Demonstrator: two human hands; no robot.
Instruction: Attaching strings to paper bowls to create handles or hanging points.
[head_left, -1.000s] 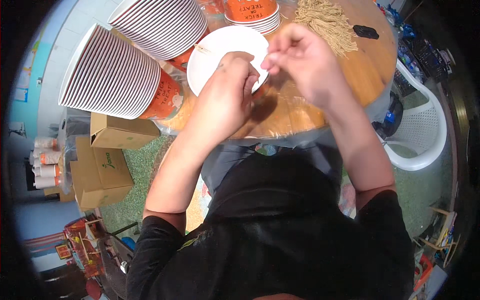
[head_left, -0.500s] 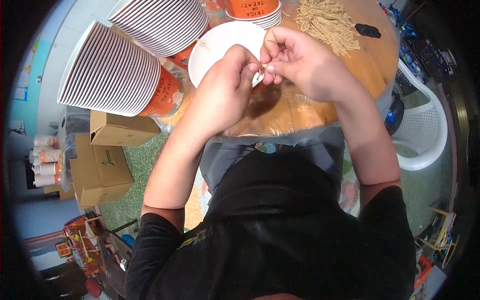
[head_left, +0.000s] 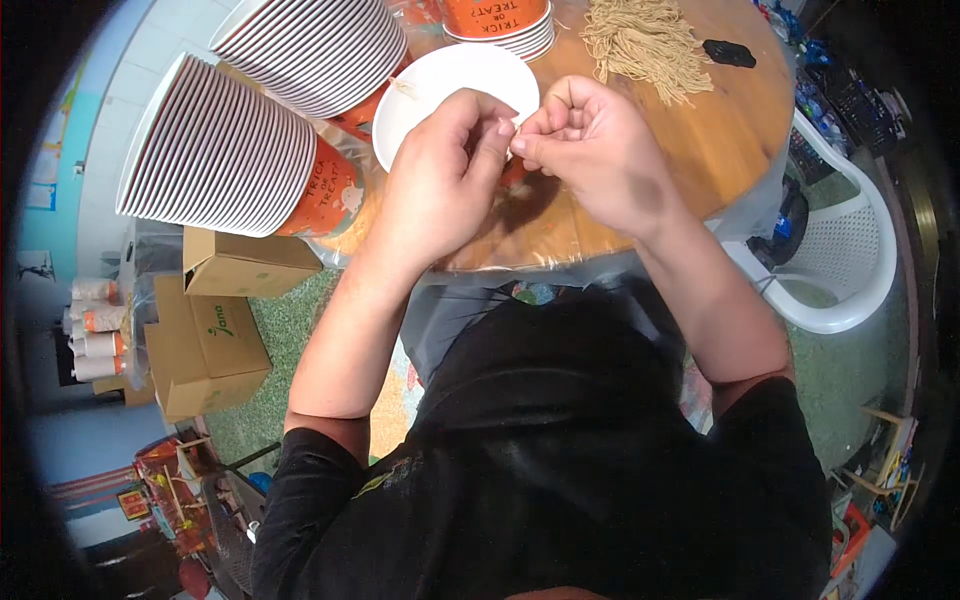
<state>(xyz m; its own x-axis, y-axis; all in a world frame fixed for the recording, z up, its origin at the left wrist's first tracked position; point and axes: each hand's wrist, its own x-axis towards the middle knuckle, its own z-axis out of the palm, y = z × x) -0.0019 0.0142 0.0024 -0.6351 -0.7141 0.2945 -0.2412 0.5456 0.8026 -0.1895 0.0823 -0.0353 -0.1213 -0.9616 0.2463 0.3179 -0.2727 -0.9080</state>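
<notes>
A paper bucket [head_left: 458,72] with a white inside and orange outer wall is in front of me on the round wooden table. A short strand of beige cord [head_left: 404,88] lies against its left inner side. My left hand [head_left: 440,175] is at the bucket's near rim, thumb and index finger pinched together. Facing it, my right hand [head_left: 597,150] is also pinched, its fingertips almost touching the left ones. A tiny pale bit that looks like cord shows between the fingertips. My hands hide the near part of the bucket.
Tall stacks of nested orange-and-white buckets [head_left: 215,145] lean at the left, with another stack [head_left: 498,20] behind. A beige cord bundle [head_left: 645,45] lies far right beside a small black object [head_left: 729,53]. Cardboard boxes [head_left: 235,340] sit on the floor left; a white plastic chair [head_left: 860,250] stands right.
My right hand has come slightly nearer to me, its forearm swinging inward. Both hands stay pinched at the near rim, and the bucket's white inside shows a little more.
</notes>
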